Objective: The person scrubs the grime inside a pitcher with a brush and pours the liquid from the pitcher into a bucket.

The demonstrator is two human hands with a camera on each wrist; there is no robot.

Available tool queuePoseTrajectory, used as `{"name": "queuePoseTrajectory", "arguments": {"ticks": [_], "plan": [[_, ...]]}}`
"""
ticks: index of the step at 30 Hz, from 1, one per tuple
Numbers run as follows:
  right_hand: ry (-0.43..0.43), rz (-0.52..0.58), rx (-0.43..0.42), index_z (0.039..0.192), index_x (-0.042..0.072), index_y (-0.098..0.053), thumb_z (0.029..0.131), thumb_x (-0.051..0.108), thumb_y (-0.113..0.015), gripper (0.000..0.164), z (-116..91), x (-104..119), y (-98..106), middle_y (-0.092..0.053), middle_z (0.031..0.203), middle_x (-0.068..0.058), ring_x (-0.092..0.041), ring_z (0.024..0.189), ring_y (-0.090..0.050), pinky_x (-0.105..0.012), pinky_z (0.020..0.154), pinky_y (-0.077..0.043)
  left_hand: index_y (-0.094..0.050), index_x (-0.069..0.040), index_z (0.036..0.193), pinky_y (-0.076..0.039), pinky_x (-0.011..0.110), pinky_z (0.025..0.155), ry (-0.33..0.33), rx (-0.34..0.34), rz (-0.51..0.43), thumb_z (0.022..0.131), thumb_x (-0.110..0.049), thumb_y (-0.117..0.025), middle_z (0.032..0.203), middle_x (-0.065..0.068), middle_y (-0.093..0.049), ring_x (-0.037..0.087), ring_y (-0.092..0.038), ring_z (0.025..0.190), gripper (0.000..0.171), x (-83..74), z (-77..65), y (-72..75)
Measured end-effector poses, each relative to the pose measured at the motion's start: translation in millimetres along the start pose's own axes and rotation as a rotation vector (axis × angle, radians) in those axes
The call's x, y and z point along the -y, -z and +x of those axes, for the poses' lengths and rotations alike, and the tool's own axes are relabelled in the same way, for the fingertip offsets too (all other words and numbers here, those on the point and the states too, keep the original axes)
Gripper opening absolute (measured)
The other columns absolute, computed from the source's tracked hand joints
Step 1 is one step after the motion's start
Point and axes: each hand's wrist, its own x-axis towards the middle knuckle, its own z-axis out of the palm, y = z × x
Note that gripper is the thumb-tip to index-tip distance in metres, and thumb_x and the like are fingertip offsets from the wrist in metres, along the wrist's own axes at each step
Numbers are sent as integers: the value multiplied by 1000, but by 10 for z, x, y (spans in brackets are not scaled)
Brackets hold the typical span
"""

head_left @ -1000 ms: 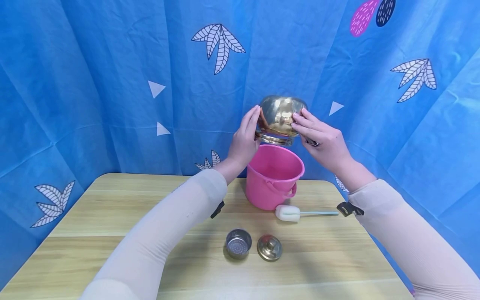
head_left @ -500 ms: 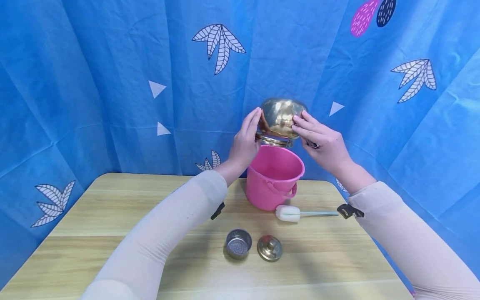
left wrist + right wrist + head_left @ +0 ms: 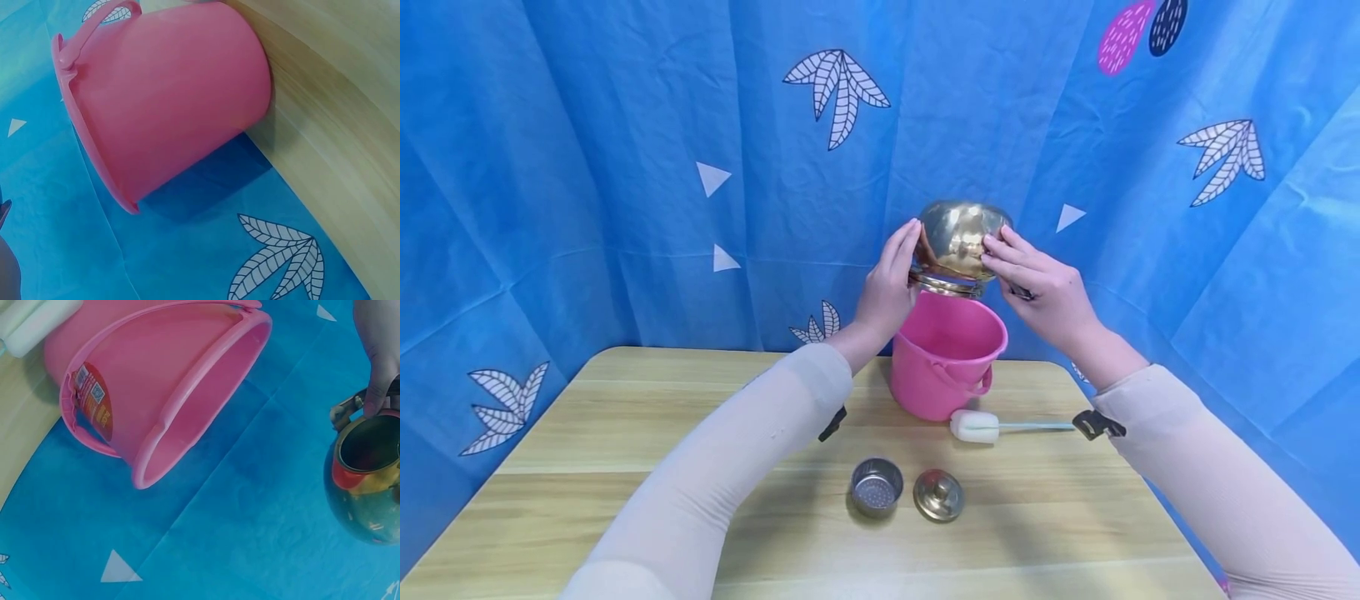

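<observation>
A shiny gold-coloured metal teapot [image 3: 958,237] is held upside down above the pink bucket [image 3: 936,379], with its mouth facing down. My left hand [image 3: 887,279] holds the teapot's left side, its thumb hidden from the head view. On the opposite side, my right hand [image 3: 1048,287] grips the teapot by its dark handle, with fingertips lying on the metal body. The right wrist view shows the teapot's round opening [image 3: 372,444] and my thumb [image 3: 377,387] at the handle joint. Only a sliver of my left hand shows in the left wrist view.
A perforated metal strainer cup [image 3: 877,487] and a knobbed gold lid [image 3: 938,495] lie on the wooden table [image 3: 685,425]. Beside the bucket rests a white sponge brush [image 3: 976,426] with a pale blue handle. A blue patterned curtain [image 3: 655,125] hangs around the table.
Both hands have lowered the upturned teapot slightly toward the bucket. The bucket, brush, strainer cup and lid have stayed in place.
</observation>
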Motion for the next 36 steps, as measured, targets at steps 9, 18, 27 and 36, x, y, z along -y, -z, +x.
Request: {"name": "queuePoseTrajectory", "arguments": {"ticks": [9, 18, 27, 36], "plan": [[-6, -4, 25, 123, -1, -70, 74, -20, -77, 53, -17, 8, -14, -63, 133, -13, -31, 132, -53, -33, 104, -45, -37, -1, 152, -54, 32, 94, 22, 16, -12, 80, 14, -72, 154, 13, -38, 30, -58, 124, 81, 13, -31, 4], [-28, 6, 25, 123, 0, -70, 75, -19, -76, 52, -45, 12, -58, -63, 134, -12, -30, 133, -52, -37, 102, -47, -37, -2, 152, -56, 33, 90, 24, 19, -21, 78, 15, -71, 154, 12, -39, 30, -58, 123, 83, 29, -55, 14], [-79, 61, 0, 123, 1, -70, 75, -20, -75, 53, -92, 39, -68, -63, 134, -10, -29, 133, -52, -31, 105, -44, -35, -2, 153, -55, 32, 92, 16, 57, -24, 76, 14, -70, 156, 11, -37, 29, -53, 131, 86, 32, -65, 18], [-145, 134, -33, 118, 1, -73, 76, -19, -75, 47, -132, 66, -94, -65, 130, -11, -30, 131, -54, -20, 106, -40, -37, -1, 152, -52, 24, 63, -23, 73, -54, 76, 13, -66, 154, 12, -40, 28, -57, 124, 82, 61, -97, 44]]}}
